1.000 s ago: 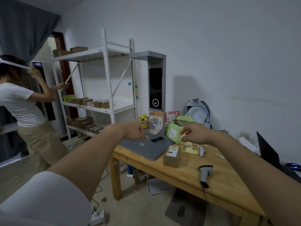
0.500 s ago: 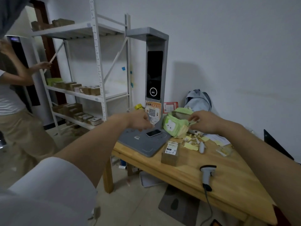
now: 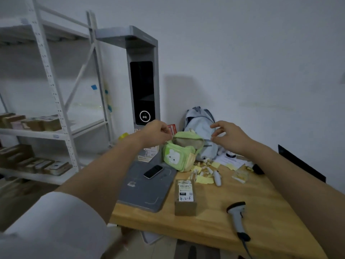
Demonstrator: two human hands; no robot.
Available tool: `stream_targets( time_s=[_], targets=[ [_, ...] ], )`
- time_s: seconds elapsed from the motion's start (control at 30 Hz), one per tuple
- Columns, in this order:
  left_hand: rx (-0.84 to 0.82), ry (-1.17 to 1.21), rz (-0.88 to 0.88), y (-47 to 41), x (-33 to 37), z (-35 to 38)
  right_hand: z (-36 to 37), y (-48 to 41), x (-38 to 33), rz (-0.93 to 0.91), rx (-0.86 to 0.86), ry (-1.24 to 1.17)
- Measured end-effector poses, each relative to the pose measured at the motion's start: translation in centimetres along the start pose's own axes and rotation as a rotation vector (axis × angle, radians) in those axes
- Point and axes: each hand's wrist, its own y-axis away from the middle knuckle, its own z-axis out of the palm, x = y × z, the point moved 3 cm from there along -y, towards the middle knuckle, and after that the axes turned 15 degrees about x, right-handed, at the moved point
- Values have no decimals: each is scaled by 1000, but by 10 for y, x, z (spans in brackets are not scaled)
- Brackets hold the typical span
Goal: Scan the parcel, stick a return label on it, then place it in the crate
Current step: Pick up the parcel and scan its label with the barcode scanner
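Note:
The parcel (image 3: 185, 198), a small brown box with a white label marked by hand, stands on the wooden table (image 3: 270, 217) beside the grey scanning station's base (image 3: 147, 191). A handheld scanner (image 3: 236, 214) lies to its right near the front edge. Both hands hover over a green pouch (image 3: 177, 156) farther back. My left hand (image 3: 155, 132) has its fingers curled by the pouch's left rim; whether it touches is unclear. My right hand (image 3: 228, 134) is open, fingers spread, above the pouch's right side. No crate is in view.
Yellow label scraps (image 3: 204, 177) and a white pen-like item (image 3: 216, 177) litter the table behind the parcel. A phone (image 3: 153, 171) lies on the station's base. A pale backpack (image 3: 199, 122) leans on the wall. White shelving (image 3: 61, 113) with boxes stands at the left.
The view has moved closer and turned right, so the other person is out of frame. Both hands have risen over the green pouch, and my right hand's fingers have spread apart.

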Motion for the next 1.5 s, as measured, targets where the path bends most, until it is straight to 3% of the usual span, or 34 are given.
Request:
stream_targets(
  time_s=[0.17, 0.43, 0.77, 1.1, 1.27, 1.5],
  targets=[
    [-93, 43, 61, -39, -14, 21, 6, -15, 17, 113, 119, 3],
    [-168, 113, 98, -75, -25, 61, 5, -33, 40, 149, 208, 112],
    [-307, 124, 137, -114, -34, 147, 18, -60, 117, 289, 197, 113],
    [-430, 148, 114, -181, -30, 282, 27, -106, 253, 528, 173, 55],
    [-522, 164, 28, -181, -52, 338, 52, -107, 316, 679, 102, 40],
    [-670, 136, -87, -168, -92, 385, 89, -87, 351, 815, 15, 24]
  ],
)
